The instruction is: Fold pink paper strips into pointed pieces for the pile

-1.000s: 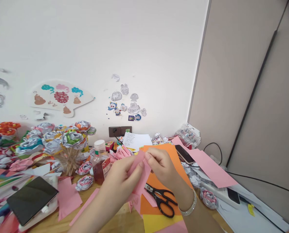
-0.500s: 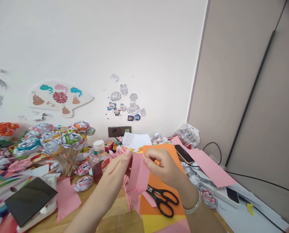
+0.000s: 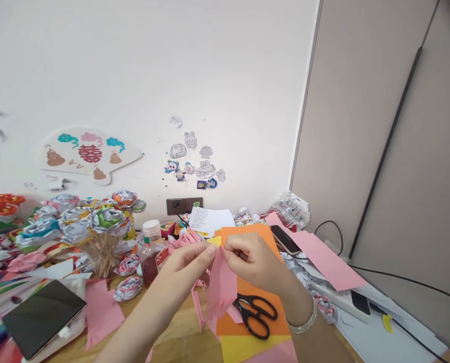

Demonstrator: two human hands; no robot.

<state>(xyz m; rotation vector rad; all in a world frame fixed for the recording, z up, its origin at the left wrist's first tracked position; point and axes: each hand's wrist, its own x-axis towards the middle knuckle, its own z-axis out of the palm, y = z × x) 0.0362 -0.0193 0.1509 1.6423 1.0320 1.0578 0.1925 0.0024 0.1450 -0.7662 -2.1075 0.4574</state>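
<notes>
Paper (image 3: 223, 282), pink, thin and matte, hangs above the middle of the wooden surface (image 3: 183, 338), creased lengthwise, lower end bent in. Left hand (image 3: 192, 259) and right hand (image 3: 252, 262) both pinch its top edge, fingers curled. Partway folded, I'd judge: some creases in, shape not closed; from my feed I can't tell how many folds remain. Scissors (image 3: 257, 316) with smooth black loops lie by the orange sheet's (image 3: 257, 289) near edge. Folded pink strips (image 3: 189, 238) pile behind the left hand. Crinkly paper roses (image 3: 107, 220) on sticks crowd the surface's back edge, leftward.
</notes>
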